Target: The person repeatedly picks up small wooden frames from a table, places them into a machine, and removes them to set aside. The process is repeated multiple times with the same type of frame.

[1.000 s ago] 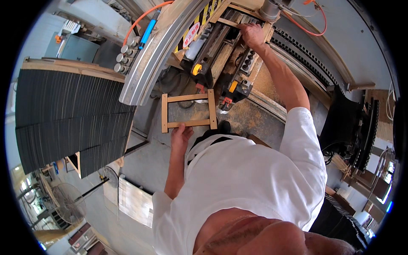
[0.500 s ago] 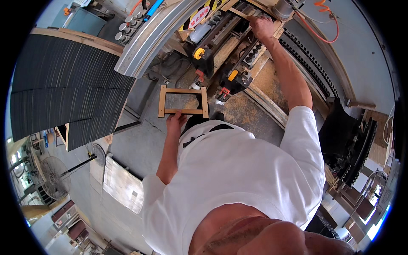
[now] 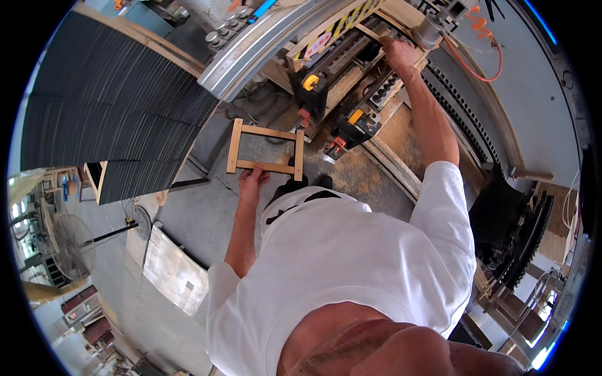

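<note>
My left hand [image 3: 253, 182] is closed on the near rail of a small, open rectangular wooden frame [image 3: 268, 167], held in front of my waist. The frame has light wood bars and dark inner edges. My right arm reaches forward to the woodworking machine [image 3: 360, 88]. There my right hand [image 3: 401, 55] has its fingers bent round the near end of a wooden piece [image 3: 370, 32] that looks like part of a second frame. My palm hides some of that grip. A metal cylinder [image 3: 429, 31] of the machine stands just right of this hand.
A tall stack of black-edged panels [image 3: 113, 106] stands at left, near a curved grey metal rail [image 3: 251, 53]. Sawdust [image 3: 357, 166] covers the floor beneath the machine. An orange air hose [image 3: 480, 25] hangs at far right. Behind left stands a fan [image 3: 74, 246].
The whole view has shifted a little. The frame in my left hand has tilted slightly and moved left, away from the machine. My right hand keeps its place at the wooden piece.
</note>
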Demonstrator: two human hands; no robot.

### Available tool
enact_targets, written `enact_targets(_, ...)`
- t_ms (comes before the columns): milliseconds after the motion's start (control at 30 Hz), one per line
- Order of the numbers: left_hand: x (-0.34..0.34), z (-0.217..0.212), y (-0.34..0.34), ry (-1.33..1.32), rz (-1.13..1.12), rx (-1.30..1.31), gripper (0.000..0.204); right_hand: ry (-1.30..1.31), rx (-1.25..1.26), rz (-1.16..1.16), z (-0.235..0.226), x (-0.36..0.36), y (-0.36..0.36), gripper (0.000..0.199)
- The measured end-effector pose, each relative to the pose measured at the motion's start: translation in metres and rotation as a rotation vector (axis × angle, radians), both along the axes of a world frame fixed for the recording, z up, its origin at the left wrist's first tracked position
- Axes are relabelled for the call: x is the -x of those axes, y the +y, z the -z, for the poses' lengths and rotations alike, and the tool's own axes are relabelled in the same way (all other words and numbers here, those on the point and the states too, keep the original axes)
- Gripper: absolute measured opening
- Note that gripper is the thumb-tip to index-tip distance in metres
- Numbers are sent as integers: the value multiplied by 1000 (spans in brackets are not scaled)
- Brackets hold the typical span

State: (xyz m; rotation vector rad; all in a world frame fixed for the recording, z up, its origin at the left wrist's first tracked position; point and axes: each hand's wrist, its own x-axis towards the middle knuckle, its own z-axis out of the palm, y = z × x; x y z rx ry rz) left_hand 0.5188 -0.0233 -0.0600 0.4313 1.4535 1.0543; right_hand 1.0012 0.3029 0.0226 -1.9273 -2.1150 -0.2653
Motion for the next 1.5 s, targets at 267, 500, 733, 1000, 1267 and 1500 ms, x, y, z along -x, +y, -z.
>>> enact_targets(267, 81, -70, -33, 162, -20, -309, 22, -33, 142, 180, -14, -18, 3, 42)
enact_targets(500, 274, -148, -108, 382, -321, -600, 18, 834, -270, -211, -107, 205, -138, 31)
enact_targets(733, 505, -217, -112, 551, -676, -585, 25, 614, 455, -766, -88, 407, -288, 36)
enact_targets(1000, 661, -226, 1, 437, -459, -340, 20, 395, 773, -522, 82, 424, -331, 40)
enact_targets(1267, 644, -211, 78, 879, -324, -294, 33, 424, 935, -65, 136, 353, -380, 40)
enact_targets(1500, 536, -245, 48, 1502, -414, -627, 35, 524, 848, -17, 155, 334, -422, 34)
